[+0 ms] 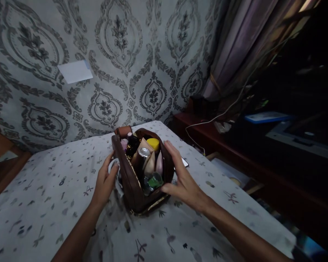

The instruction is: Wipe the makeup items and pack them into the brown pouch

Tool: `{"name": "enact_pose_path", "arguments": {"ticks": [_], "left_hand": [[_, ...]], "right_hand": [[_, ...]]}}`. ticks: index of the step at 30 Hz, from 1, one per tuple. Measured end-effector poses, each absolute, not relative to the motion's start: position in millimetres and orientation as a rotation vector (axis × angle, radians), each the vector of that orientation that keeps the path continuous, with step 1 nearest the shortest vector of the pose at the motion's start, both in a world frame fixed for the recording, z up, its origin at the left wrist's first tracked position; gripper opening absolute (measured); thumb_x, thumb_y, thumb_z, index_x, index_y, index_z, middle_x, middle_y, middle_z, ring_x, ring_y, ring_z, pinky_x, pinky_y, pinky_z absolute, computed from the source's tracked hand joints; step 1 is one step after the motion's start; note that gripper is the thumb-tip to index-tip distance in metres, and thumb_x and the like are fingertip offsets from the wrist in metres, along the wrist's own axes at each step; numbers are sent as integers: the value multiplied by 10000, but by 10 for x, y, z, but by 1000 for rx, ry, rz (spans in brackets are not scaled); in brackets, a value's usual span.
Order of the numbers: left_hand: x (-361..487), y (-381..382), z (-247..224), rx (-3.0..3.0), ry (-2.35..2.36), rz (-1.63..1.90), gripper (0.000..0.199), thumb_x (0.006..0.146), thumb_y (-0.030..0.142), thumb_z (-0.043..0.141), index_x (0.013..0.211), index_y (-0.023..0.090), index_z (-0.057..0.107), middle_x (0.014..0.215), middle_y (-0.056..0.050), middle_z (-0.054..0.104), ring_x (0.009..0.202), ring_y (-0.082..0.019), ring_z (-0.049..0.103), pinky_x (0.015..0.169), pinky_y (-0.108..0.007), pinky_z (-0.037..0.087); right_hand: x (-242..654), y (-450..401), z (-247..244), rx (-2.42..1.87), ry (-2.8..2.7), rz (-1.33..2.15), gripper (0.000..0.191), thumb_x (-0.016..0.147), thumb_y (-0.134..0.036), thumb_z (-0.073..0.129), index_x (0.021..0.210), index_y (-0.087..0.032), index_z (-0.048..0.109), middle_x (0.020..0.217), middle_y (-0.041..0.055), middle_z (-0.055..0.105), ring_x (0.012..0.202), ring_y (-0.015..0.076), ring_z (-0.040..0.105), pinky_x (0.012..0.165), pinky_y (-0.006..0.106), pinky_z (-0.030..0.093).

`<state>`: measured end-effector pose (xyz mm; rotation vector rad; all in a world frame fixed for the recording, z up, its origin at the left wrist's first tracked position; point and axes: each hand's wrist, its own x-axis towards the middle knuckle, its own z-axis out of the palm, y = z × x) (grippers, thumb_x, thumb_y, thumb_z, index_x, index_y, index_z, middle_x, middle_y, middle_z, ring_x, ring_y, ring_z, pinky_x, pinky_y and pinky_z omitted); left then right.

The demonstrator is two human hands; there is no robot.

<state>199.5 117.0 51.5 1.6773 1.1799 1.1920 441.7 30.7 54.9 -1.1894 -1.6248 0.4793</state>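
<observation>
A brown bag (128,173) with a gold zipper stands unzipped on the patterned cloth. Inside it are a yellow lid (153,144), a bottle with a silver cap (144,152), pale tubes (150,163), a green item (155,179) and several dark bottles. My left hand (105,180) is at the bag's left side, thumb and fingers apart, beside a whitish item (114,168) that it may be touching. On the right side, my right hand (182,178) rests against the bag's edge, its thumb and fingers spread around the rim.
Behind the cloth-covered surface (57,203) is a patterned wall with a white paper (75,71). A phone-like object (185,162) lies partly behind my right hand. A dark red desk (205,131) with a white cable and a blue-edged object (266,117) stands at right.
</observation>
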Motion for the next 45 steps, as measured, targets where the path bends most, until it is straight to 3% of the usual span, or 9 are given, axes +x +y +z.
{"name": "enact_pose_path", "arguments": {"ticks": [3,13,21,26,30,35,39,42,45], "left_hand": [[2023,1189,483,1658,1160,1210,618,910,529,544,1411,167,551,1499,-128,548,1441,-276,449,1242,-438,276],[2070,1188,436,1724,1211,1258,565,933,517,494,1369,169,580,1450,-141,577,1416,-270,465,1233,-464,275],[2166,1164,371,1756,1223,1339,524,956,489,463,1351,168,590,1374,-143,595,1370,-263,486,1220,-471,282],[2138,1148,393,1717,1219,1330,542,957,499,466,1363,160,584,1426,-147,575,1395,-263,466,1231,-458,267],[2135,1150,404,1652,1193,1347,522,950,514,496,1346,190,601,1427,-115,596,1385,-274,489,1228,-451,287],[2146,1283,371,1580,1252,1419,559,959,530,492,1411,205,534,1489,-110,541,1397,-271,478,1229,-446,293],[2204,1436,365,1545,1271,1404,647,970,549,467,1517,210,414,1613,-113,402,1490,-256,368,1258,-434,234],[2267,1488,370,1570,1195,1399,658,980,569,431,1516,189,425,1625,-110,391,1519,-241,323,1275,-416,194],[2318,1489,361,1582,1137,1415,673,974,606,419,1514,203,434,1632,-88,383,1521,-229,325,1276,-386,197]], "right_hand": [[4256,350,493,-1332,-1600,384,1063,768,-773,653,1610,-317,193,1704,114,101,1576,358,93,1254,605,191],[4173,544,560,-1394,-1442,228,1011,644,-719,800,1471,-278,420,1506,143,396,1462,358,353,1212,588,313],[4073,564,536,-1372,-1433,198,766,738,-686,744,1364,-291,547,1500,129,391,1459,371,347,1204,608,299],[4116,480,533,-1302,-1424,277,698,803,-645,699,1372,-273,540,1529,133,376,1473,348,336,1221,575,283],[4226,520,504,-1216,-1224,406,569,933,-644,497,1373,-284,526,1487,102,485,1435,294,419,1211,533,326],[4378,915,519,-1159,-978,740,689,905,-752,424,1400,-285,529,1549,56,494,1435,265,461,1225,481,342],[4341,1122,635,-1007,-1029,1083,739,916,-776,346,1368,-247,597,1421,50,634,1388,290,528,1177,464,426],[4272,1135,677,-927,-1076,1157,713,922,-754,395,1389,-252,592,1411,40,644,1372,288,548,1179,476,426],[4245,1139,658,-1015,-1188,1009,659,893,-744,495,1351,-290,632,1475,9,587,1443,272,466,1243,491,320]]}}
